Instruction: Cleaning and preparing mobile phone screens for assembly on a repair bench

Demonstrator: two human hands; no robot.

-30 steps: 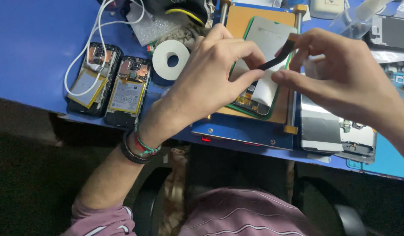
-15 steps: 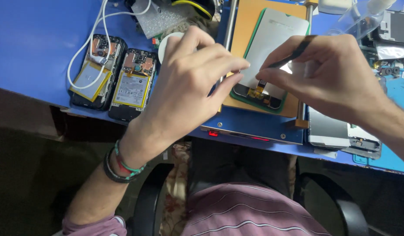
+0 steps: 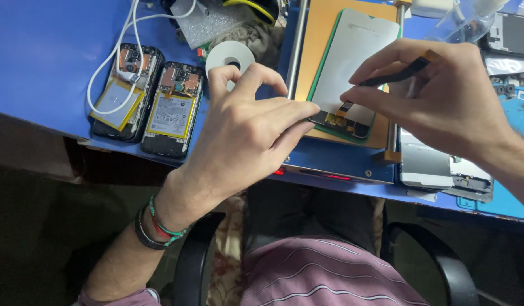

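A phone screen panel (image 3: 350,62) with a green edge lies face down on an orange heating plate (image 3: 320,39). My left hand (image 3: 248,133) rests at the panel's lower left corner, its fingertips pressing on that corner. My right hand (image 3: 443,102) pinches a thin black tool (image 3: 395,73) whose tip points at the flex cable (image 3: 344,110) at the panel's lower end.
Two opened phones (image 3: 151,102) with exposed batteries lie at the left, a white cable (image 3: 112,62) across one. A white tape roll (image 3: 229,56) sits behind my left hand. Another opened phone frame (image 3: 443,170) lies at the right on the blue table (image 3: 41,51).
Both hands have lowered onto the panel. The left hand's fingers now press the corner, and the right hand's tool tip has come down to the flex cable.
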